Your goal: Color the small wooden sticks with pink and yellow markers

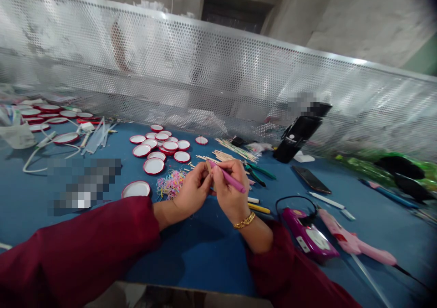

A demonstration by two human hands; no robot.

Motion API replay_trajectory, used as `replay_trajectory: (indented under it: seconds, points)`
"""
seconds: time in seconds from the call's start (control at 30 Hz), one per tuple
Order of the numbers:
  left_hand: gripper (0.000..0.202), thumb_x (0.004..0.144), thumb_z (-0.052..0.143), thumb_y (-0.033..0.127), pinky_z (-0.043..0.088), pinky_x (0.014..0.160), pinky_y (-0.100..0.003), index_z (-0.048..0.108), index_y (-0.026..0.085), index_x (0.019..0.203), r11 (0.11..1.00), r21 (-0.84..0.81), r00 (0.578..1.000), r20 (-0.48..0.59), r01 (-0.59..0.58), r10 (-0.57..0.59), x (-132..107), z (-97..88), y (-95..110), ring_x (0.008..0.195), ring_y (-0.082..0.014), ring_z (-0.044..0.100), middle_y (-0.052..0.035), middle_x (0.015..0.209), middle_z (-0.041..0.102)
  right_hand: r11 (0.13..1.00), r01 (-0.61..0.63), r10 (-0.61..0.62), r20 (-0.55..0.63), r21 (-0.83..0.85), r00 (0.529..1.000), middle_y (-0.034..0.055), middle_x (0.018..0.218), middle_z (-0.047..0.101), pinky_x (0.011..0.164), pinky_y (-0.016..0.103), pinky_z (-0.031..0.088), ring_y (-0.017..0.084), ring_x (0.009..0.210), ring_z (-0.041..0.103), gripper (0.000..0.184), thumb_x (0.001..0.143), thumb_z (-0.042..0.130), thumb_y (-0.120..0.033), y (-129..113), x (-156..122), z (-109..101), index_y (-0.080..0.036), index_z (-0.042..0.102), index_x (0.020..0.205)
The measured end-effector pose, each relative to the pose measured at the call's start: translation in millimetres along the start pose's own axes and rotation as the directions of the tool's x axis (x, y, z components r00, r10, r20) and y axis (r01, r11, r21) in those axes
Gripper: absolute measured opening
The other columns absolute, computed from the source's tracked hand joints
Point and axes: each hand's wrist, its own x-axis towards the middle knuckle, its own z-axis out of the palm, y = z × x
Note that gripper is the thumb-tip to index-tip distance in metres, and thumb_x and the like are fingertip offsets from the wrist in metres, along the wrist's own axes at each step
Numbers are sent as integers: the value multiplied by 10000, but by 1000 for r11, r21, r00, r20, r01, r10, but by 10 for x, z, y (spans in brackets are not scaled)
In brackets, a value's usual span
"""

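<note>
My left hand (193, 187) and my right hand (229, 186) meet above the blue table (198, 248), both closed. The right hand grips a pink pen (228, 177) that slants down to the right. The left hand pinches a short wooden stick (208, 166) at the pen's tip. A heap of small coloured rubber bands (170, 182) lies just left of the hands. Loose wooden sticks (221, 155) lie behind them. Both arms wear dark red sleeves, and a gold bracelet is on the right wrist.
Several red-rimmed white lids (159, 148) sit at the left centre, more at far left (51, 114). Green-handled pliers (259, 171), a black phone (310, 179), a pink glue gun (355, 242) and a purple device (309, 237) lie right. A perforated metal screen (218, 80) walls the back.
</note>
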Motion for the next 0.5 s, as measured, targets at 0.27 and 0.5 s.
replay_trajectory:
  seconds: [0.27,0.5]
  points:
    - [266,871,527,438,492,537,-187,481,188,950,999,-27,1000,7,26,-26,0,4,15,625,-84,542,9,793,576,1000,-2,2,1,-7,1000,8,791,569,667,305,474,147,732,571,54,869,562,-240,10,2,0,-197,537,848]
    - [298,862,531,464,536,579,-231,480,192,971,998,-46,999,11,49,-48,0,4,1,661,-106,591,-20,872,622,1000,-12,12,2,-4,1000,19,803,573,670,320,478,158,737,571,55,874,548,-254,6,-2,-7,-202,535,862]
